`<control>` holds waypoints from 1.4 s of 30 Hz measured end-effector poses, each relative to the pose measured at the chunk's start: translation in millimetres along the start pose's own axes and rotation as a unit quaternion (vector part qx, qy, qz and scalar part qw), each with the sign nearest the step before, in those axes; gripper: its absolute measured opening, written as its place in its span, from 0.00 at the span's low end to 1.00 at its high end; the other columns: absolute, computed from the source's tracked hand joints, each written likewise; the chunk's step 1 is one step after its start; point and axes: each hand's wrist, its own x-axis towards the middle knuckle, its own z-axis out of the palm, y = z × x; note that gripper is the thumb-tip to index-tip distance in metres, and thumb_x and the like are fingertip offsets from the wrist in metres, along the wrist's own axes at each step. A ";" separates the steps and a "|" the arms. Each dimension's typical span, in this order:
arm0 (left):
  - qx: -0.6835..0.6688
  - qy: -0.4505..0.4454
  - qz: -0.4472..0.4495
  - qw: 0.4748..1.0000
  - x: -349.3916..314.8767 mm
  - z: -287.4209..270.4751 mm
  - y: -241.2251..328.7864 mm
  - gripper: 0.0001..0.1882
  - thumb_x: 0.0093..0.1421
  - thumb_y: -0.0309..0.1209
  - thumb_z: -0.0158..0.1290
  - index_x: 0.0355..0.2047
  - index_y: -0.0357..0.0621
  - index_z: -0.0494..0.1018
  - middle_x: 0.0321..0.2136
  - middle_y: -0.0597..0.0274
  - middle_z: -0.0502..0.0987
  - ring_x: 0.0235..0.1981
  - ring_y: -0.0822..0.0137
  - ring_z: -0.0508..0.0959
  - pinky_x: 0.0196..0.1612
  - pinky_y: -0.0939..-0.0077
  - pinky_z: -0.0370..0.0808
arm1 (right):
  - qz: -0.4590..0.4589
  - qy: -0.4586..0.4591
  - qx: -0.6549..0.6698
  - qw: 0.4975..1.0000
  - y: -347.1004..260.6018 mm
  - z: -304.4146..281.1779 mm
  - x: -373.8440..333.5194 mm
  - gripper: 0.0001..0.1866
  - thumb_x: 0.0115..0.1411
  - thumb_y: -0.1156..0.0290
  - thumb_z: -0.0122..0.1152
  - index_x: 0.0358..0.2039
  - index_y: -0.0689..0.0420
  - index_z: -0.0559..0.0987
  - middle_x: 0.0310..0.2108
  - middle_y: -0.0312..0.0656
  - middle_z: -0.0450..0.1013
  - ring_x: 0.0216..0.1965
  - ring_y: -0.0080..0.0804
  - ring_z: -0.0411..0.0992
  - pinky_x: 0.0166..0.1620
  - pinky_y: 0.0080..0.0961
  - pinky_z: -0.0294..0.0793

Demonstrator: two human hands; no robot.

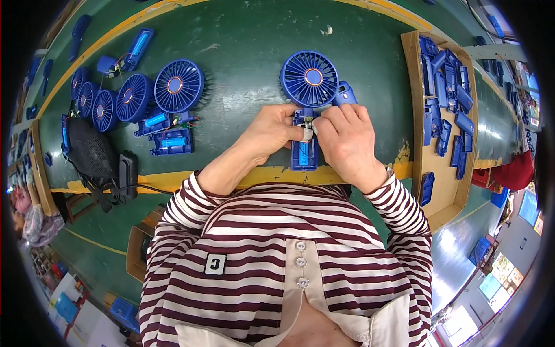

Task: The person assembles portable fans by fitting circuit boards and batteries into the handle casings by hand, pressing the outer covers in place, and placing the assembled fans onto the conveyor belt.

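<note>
In the centre of the frame, a blue handheld fan [310, 95] lies on the green workbench [243, 52], its grille toward the top and its opened handle toward the lower edge. A light-blue battery cell [303, 154] sits in the handle, below a small circuit board [309, 120]. The left hand [263, 132], left of centre, grips the upper handle between thumb and fingers. The right hand [348, 139], right of centre, has its fingers curled in at the handle's right edge; whether they pinch anything cannot be told. A blue handle cover [345, 91] shows just beyond its knuckles. Five more fans [178, 86] line the upper left; a cardboard tray [411, 63] of blue shells [445, 87] stands at the right
</note>
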 end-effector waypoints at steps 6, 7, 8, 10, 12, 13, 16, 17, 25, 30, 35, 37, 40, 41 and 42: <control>-0.045 -0.032 -0.027 0.998 -5.8 -4.0 -3.5 0.16 0.47 0.18 0.52 0.39 0.37 0.71 0.26 0.67 0.74 0.28 0.76 0.75 0.31 0.80 0.73 | -0.027 -0.024 -0.001 0.999 -1.9 -1.7 5.3 0.10 0.39 0.78 0.56 0.27 0.60 0.72 0.29 0.41 0.68 0.31 0.35 0.66 0.39 0.32 0.63; -0.047 -0.031 -0.027 0.998 -7.7 -3.1 -2.9 0.16 0.47 0.18 0.52 0.39 0.37 0.71 0.26 0.67 0.74 0.28 0.76 0.75 0.31 0.80 0.73 | -0.039 -0.017 0.002 0.999 -0.9 -0.5 5.1 0.10 0.39 0.78 0.56 0.27 0.61 0.72 0.30 0.41 0.69 0.32 0.35 0.67 0.41 0.32 0.64; -0.071 -0.033 -0.023 0.997 -10.7 -2.2 -2.6 0.17 0.47 0.17 0.52 0.40 0.37 0.70 0.27 0.66 0.74 0.29 0.75 0.75 0.32 0.79 0.73 | -0.043 -0.019 0.004 0.999 -1.0 0.0 5.5 0.10 0.39 0.78 0.56 0.27 0.61 0.72 0.30 0.41 0.69 0.32 0.35 0.67 0.41 0.32 0.64; -0.070 -0.031 0.002 0.997 -10.7 -2.8 -7.1 0.17 0.47 0.16 0.51 0.40 0.35 0.68 0.28 0.64 0.75 0.29 0.73 0.76 0.34 0.76 0.75 | -0.051 -0.004 0.001 0.999 -0.9 0.4 5.9 0.10 0.39 0.77 0.56 0.27 0.61 0.72 0.32 0.42 0.69 0.33 0.36 0.67 0.44 0.33 0.64; -0.074 -0.027 0.017 0.997 -8.6 -1.4 -12.3 0.17 0.47 0.15 0.50 0.40 0.34 0.69 0.27 0.64 0.75 0.29 0.73 0.75 0.33 0.77 0.75 | -0.057 -0.015 0.005 0.998 -0.5 -0.7 6.4 0.10 0.39 0.77 0.56 0.27 0.61 0.72 0.32 0.43 0.69 0.33 0.37 0.67 0.44 0.34 0.64; -0.076 -0.024 0.032 0.996 -7.8 -0.9 -14.3 0.16 0.46 0.14 0.50 0.39 0.33 0.69 0.27 0.63 0.75 0.28 0.73 0.75 0.33 0.77 0.74 | -0.061 -0.025 0.007 0.998 -0.9 -1.2 6.9 0.10 0.39 0.77 0.55 0.27 0.61 0.72 0.32 0.43 0.69 0.33 0.37 0.67 0.44 0.34 0.65; -0.046 -0.034 0.044 0.997 -5.2 -1.2 -19.3 0.15 0.46 0.13 0.49 0.37 0.33 0.69 0.26 0.64 0.74 0.28 0.74 0.75 0.32 0.77 0.74 | -0.066 -0.036 -0.020 0.997 -4.5 -2.4 6.8 0.10 0.38 0.74 0.53 0.25 0.62 0.72 0.28 0.43 0.67 0.33 0.36 0.67 0.44 0.32 0.64; -0.048 -0.033 0.044 0.997 -4.9 -1.4 -19.3 0.15 0.46 0.13 0.49 0.37 0.33 0.69 0.26 0.64 0.74 0.28 0.74 0.75 0.32 0.77 0.74 | -0.067 -0.038 -0.019 0.997 -5.1 -2.4 7.1 0.10 0.38 0.74 0.53 0.25 0.62 0.72 0.28 0.43 0.67 0.33 0.36 0.67 0.44 0.32 0.64; -0.033 -0.029 0.039 0.998 -5.2 -1.9 -18.2 0.09 0.47 0.14 0.51 0.30 0.34 0.70 0.22 0.66 0.73 0.25 0.75 0.74 0.30 0.78 0.73 | -0.080 -0.015 0.019 0.996 2.3 5.3 3.6 0.10 0.39 0.79 0.55 0.26 0.63 0.71 0.32 0.45 0.69 0.34 0.40 0.68 0.47 0.38 0.66; -0.033 -0.035 0.040 0.998 -4.6 -3.3 -19.1 0.09 0.47 0.13 0.50 0.30 0.34 0.70 0.22 0.66 0.73 0.25 0.75 0.73 0.30 0.78 0.73 | -0.085 0.007 0.002 0.996 1.7 10.2 2.3 0.10 0.39 0.74 0.53 0.26 0.62 0.72 0.30 0.43 0.68 0.33 0.37 0.68 0.47 0.38 0.66; -0.030 -0.041 0.035 0.998 -5.0 -3.0 -16.1 0.09 0.46 0.13 0.49 0.29 0.34 0.70 0.23 0.65 0.73 0.25 0.75 0.73 0.30 0.77 0.73 | -0.077 -0.037 -0.049 0.995 -7.9 2.2 9.9 0.09 0.39 0.74 0.53 0.25 0.61 0.71 0.27 0.42 0.66 0.31 0.36 0.66 0.47 0.39 0.65; -0.028 -0.041 0.038 0.998 -4.9 -3.3 -15.2 0.09 0.46 0.12 0.50 0.29 0.33 0.70 0.23 0.64 0.73 0.25 0.75 0.73 0.30 0.78 0.73 | -0.083 -0.054 -0.057 0.993 -7.5 1.3 11.0 0.08 0.39 0.74 0.53 0.24 0.60 0.71 0.25 0.40 0.64 0.31 0.36 0.66 0.48 0.39 0.63; -0.045 -0.037 0.036 0.998 -3.7 -3.2 -17.1 0.08 0.47 0.13 0.50 0.29 0.32 0.70 0.23 0.64 0.73 0.25 0.75 0.74 0.30 0.78 0.73 | -0.054 -0.090 -0.051 0.993 -9.1 -3.8 10.0 0.12 0.40 0.75 0.53 0.30 0.61 0.72 0.33 0.41 0.67 0.35 0.36 0.66 0.51 0.39 0.60; -0.045 -0.038 0.035 0.998 -3.3 -3.4 -17.5 0.08 0.47 0.13 0.50 0.29 0.32 0.70 0.23 0.64 0.73 0.25 0.75 0.74 0.30 0.78 0.73 | -0.053 -0.091 -0.051 0.993 -9.2 -4.4 8.8 0.12 0.40 0.75 0.53 0.30 0.61 0.72 0.33 0.41 0.67 0.35 0.36 0.66 0.51 0.39 0.60; -0.038 -0.039 0.034 0.998 -3.0 -3.6 -18.0 0.08 0.47 0.13 0.50 0.30 0.32 0.70 0.23 0.64 0.73 0.26 0.75 0.74 0.30 0.78 0.73 | -0.044 -0.081 -0.053 0.994 -9.2 -4.9 7.7 0.12 0.40 0.75 0.53 0.30 0.60 0.72 0.32 0.40 0.67 0.35 0.35 0.66 0.49 0.38 0.61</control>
